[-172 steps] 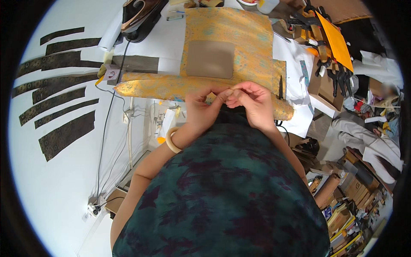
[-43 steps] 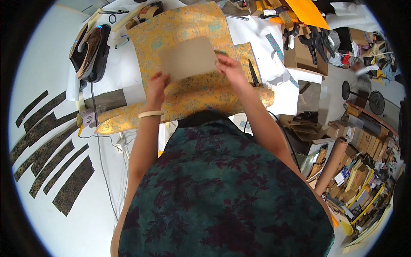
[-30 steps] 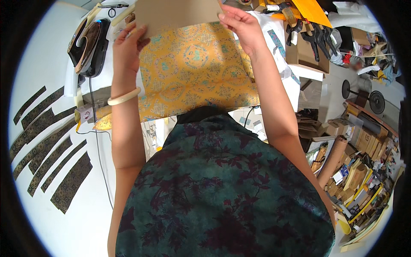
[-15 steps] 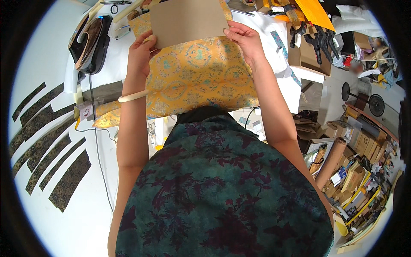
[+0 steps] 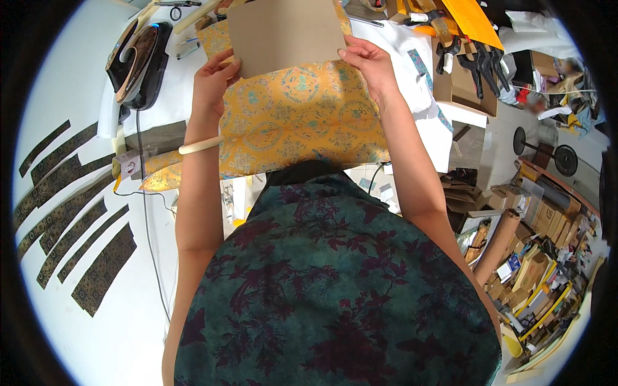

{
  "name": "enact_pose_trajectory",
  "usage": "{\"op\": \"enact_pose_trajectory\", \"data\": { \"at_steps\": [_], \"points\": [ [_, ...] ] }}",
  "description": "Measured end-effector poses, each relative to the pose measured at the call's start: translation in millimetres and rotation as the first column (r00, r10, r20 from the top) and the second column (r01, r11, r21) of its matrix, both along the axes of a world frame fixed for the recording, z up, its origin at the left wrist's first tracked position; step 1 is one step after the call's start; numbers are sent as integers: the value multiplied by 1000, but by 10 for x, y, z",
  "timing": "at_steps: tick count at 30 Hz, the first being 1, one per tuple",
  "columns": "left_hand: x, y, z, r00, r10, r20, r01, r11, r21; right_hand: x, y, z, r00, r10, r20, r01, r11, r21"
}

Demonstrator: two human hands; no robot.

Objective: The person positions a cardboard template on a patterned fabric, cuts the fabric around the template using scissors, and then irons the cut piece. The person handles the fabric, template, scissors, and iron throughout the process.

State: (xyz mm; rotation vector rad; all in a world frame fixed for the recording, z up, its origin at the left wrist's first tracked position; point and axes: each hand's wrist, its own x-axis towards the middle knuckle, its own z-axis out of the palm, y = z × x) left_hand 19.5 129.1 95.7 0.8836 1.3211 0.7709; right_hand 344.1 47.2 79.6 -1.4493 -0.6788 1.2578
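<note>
A flat grey-brown sheet of board (image 5: 286, 35) spans the space between my two hands, over yellow patterned fabric (image 5: 302, 122). My left hand (image 5: 215, 80) pinches the board's near left corner, thumb on top. At the near right corner, my right hand (image 5: 372, 64) grips it the same way between thumb and fingers. The fabric, printed with teal and pale medallions, covers the table's front and drapes toward my body. More of it shows beyond both sides of the board. The board's far edge is cut off by the picture's top.
An iron (image 5: 136, 61) rests on a dark stand at the left, its cord (image 5: 149, 244) trailing down. Dark patterned strips (image 5: 106, 270) lie on the white surface farther left. Black clamps (image 5: 479, 67) hang by a cardboard box at the right. Shelves of cardboard and rolls (image 5: 499, 244) stand lower right.
The board has shifted slightly nearer and to the right, with both hands still on its corners. The fabric lies about as before.
</note>
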Motion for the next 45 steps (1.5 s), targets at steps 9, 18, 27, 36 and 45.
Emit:
{"op": "enact_pose_trajectory", "data": {
  "at_steps": [9,18,27,36,45],
  "points": [
    [6,-582,-1007,976,-83,-201,74,996,-50,7,-614,-952,991,60,120,-34,977,-209],
    [95,-1000,-1284,693,-248,-677,358,933,25,215,-1017,-1040,803,133,580,112,923,-368],
    [329,-1593,-568,538,-483,-690,811,519,270,976,-1452,-1029,588,89,804,288,906,-310],
    [401,-1463,-599,106,-550,-829,984,177,8,945,-1160,-927,429,562,707,28,774,-632],
    [366,-1440,-742,191,-582,-790,970,235,61,1239,-1167,-834,330,546,770,126,783,-609]
  ]
}}
